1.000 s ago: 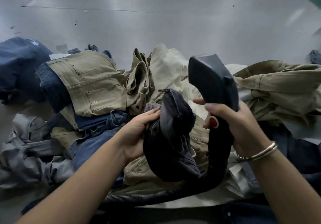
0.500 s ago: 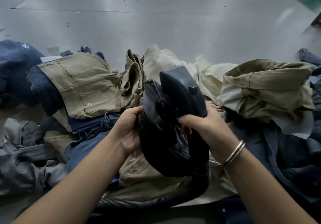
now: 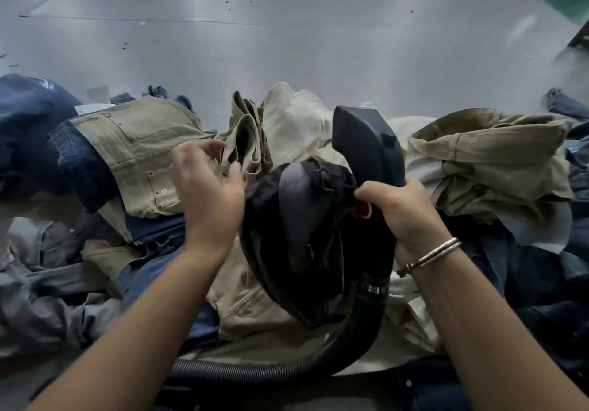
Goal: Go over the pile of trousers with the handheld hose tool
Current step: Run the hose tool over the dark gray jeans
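- Grey worktop [image 3: 287,47] carrying the trouser pile [image 3: 478,162].
- Left hand [image 3: 207,200] has let go of dark trousers [image 3: 302,235], fingers spreading loose, reaching ahead toward khaki pair [image 3: 137,152].
- Right hand [image 3: 404,216] still gripping hose tool [image 3: 366,149]; next garment likely coming.

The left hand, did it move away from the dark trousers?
Yes. The left hand has let go of the dark trousers and moved up and left, and now hovers open over the khaki trousers and their back pocket.
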`<action>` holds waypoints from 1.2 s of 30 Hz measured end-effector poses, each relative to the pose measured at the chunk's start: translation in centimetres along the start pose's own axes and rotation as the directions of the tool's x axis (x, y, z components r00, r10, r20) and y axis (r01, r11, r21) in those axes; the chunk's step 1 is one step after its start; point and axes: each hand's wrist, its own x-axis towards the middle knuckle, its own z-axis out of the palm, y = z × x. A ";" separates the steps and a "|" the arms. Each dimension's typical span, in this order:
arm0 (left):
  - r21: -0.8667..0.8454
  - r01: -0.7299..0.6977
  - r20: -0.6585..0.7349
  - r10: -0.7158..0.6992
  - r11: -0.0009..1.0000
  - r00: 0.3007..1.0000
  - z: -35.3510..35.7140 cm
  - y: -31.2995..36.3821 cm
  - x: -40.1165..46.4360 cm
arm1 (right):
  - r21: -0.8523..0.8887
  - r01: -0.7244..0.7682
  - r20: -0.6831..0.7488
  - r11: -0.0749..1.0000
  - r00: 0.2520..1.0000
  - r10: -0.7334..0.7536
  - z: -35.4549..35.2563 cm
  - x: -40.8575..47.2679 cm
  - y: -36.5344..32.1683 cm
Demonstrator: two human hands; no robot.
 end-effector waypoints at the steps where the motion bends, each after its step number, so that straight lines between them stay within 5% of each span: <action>1: -0.025 -0.136 0.011 0.136 0.990 0.991 0.0 0.5 -1.5 | 0.018 -0.008 -0.012 1.000 1.000 0.008 0.1 0.0 0.0; 3: -0.117 -0.162 0.238 0.186 0.980 0.953 0.8 1.4 -5.0 | 0.042 -0.023 -0.011 0.999 1.000 0.023 0.3 0.0 0.0; 5: -0.025 -0.003 0.483 0.015 1.000 0.875 2.0 1.6 -7.5 | 0.055 -0.041 0.017 0.998 0.999 0.040 0.4 -0.1 -0.2; 7: 0.042 0.123 0.545 -0.126 0.991 0.829 3.1 1.2 -7.6 | 0.057 -0.058 0.048 0.997 0.997 0.055 0.3 -0.5 -0.3; 9: -0.138 0.254 0.550 -0.139 0.957 0.824 3.3 1.5 -6.1 | 0.054 -0.060 0.063 0.997 0.996 0.056 -0.1 -0.6 -0.6; 12: -0.374 0.618 0.751 -0.165 0.692 0.639 2.7 1.5 -4.0 | 0.072 -0.021 -0.042 0.997 0.999 0.025 -1.4 0.2 -1.1; 16: -0.185 0.913 0.950 -0.172 0.363 0.260 1.7 1.7 -3.0 | 0.013 -0.034 -0.128 0.999 0.991 0.035 -1.9 1.4 -1.1; 18: -0.130 0.973 0.956 -0.236 0.191 0.174 2.0 1.4 -2.8 | 0.013 -0.068 -0.088 0.998 0.994 0.069 -1.7 1.4 -0.6; 22: -0.168 0.985 0.952 -0.255 0.033 0.171 1.9 0.8 -2.4 | -0.081 -0.106 0.049 0.991 0.993 0.111 -1.5 0.2 0.5; 28: -0.161 0.984 0.987 -0.019 -0.080 0.160 1.5 1.0 -3.0 | -0.146 -0.029 0.082 0.989 0.996 0.041 0.3 -1.0 2.5; 31: -0.202 0.978 0.979 0.027 0.047 0.201 0.7 0.9 -2.7 | -0.157 0.009 0.066 0.988 0.998 0.002 0.0 -0.7 1.8; 33: -0.176 0.961 0.982 -0.032 0.212 0.186 0.0 0.4 -2.1 | -0.105 0.020 0.054 0.994 0.998 -0.015 -0.9 -0.5 0.7; 36: -0.146 0.938 0.978 -0.100 0.314 0.185 -0.8 -0.4 -1.3 | 0.050 0.019 -0.014 0.999 1.000 -0.018 -3.0 -0.2 -1.0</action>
